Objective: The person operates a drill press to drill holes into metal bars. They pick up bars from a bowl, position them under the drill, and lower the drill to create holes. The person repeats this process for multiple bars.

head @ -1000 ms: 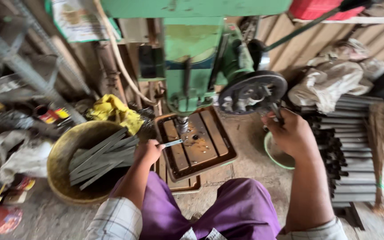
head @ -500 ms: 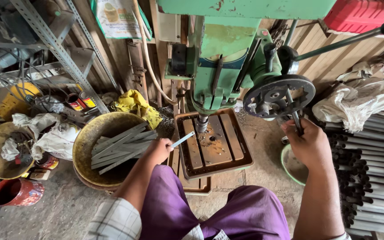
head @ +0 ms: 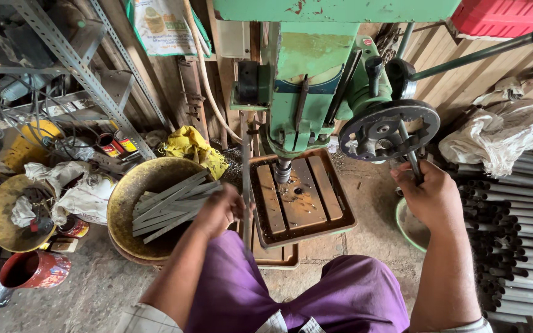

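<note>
metal strip: thin flat steel piece, upright, at left edge of drill table, in left hand
yellow basin: left of the table, holds loose grey flat strips, same kind as the held one
left hand: fingers curled shut round the strip's lower part, between basin and table
drill table: rusty slotted plate with swarf around the centre hole, nothing lying under the bit
drill chuck: raised, just above the table, green drill press behind
feed wheel: spoked, right of the column
right hand: closed tight on the wheel's handle bar
step: judged mid-transfer, strip on its way between table and basin, direction unclear
next move: probably needs a strip laid flat under the bit and held firm before the wheel turns
pipes: grey stack, far right
</note>
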